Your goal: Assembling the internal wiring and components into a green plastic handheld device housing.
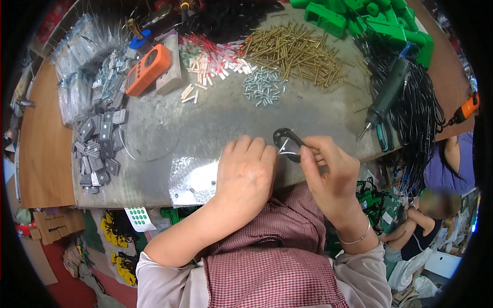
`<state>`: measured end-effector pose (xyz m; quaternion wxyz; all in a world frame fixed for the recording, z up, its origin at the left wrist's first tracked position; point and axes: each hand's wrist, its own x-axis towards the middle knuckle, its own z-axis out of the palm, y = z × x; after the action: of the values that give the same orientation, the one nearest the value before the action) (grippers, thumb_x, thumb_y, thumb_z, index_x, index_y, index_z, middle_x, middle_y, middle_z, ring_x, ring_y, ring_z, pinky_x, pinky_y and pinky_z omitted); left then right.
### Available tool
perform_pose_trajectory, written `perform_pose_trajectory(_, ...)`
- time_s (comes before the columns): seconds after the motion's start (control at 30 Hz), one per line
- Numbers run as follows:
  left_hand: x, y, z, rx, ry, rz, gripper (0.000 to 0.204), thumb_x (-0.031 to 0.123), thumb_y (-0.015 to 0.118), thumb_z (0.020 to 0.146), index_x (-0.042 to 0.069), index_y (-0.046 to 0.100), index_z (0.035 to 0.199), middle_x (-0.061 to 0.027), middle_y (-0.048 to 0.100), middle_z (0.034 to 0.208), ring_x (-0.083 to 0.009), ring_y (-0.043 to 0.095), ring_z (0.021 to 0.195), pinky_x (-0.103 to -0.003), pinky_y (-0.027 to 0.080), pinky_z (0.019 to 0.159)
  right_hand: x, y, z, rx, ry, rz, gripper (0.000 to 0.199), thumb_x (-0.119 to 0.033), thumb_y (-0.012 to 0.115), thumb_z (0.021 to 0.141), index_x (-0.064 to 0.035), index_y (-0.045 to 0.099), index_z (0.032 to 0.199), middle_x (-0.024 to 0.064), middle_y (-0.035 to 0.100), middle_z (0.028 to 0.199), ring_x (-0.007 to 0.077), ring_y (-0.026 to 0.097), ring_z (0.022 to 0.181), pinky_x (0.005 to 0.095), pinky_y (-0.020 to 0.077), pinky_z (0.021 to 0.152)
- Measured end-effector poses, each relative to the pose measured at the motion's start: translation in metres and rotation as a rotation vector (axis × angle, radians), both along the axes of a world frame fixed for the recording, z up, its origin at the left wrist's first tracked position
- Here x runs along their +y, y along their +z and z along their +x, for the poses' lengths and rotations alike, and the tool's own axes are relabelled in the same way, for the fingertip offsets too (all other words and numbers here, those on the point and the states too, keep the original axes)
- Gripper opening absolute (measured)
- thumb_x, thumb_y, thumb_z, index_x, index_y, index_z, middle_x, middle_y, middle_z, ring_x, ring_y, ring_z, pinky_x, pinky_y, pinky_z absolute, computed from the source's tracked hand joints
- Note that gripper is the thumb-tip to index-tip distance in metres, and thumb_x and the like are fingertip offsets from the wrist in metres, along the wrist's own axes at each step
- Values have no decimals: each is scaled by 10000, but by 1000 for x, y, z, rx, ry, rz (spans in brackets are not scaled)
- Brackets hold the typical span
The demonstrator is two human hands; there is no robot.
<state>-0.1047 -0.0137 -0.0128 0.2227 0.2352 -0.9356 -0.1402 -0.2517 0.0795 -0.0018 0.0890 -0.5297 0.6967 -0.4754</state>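
At the near edge of the worktable, my right hand pinches a black, ring-shaped plastic part between thumb and fingers. The part stands tilted, and its open middle shows something pale and shiny. My left hand is close beside it, back upward, with the fingers curled under; whatever they grip is hidden. Under the left wrist lies a shiny metal sheet with a few small dark bits on it. Beyond both hands is a heap of small silver screws.
Long brass screws lie behind, with green plastic housings at the far right. An electric screwdriver rests on black cables. Left are grey ribbed blocks and an orange meter. Another person sits at right.
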Motion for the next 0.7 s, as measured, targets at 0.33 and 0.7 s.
perform_pose_trajectory(0.33, 3, -2, 11, 21, 108, -30, 158, 91, 721, 758, 51, 576, 806, -94, 538, 818, -304, 550, 774, -412, 445, 676, 10, 8, 0, -19, -21, 81, 111, -24, 683, 863, -47, 635, 961, 105, 630, 728, 205, 646, 592, 314, 492, 537)
perform_pose_trajectory(0.7, 7, -2, 7, -18, 164, -52, 123, 67, 691, 739, 44, 570, 744, -92, 537, 798, -297, 555, 782, -420, 455, 676, 13, 7, 12, 58, 29, 182, 108, -111, 694, 866, -63, 602, 898, 86, 621, 694, 273, 622, 582, 359, 482, 538)
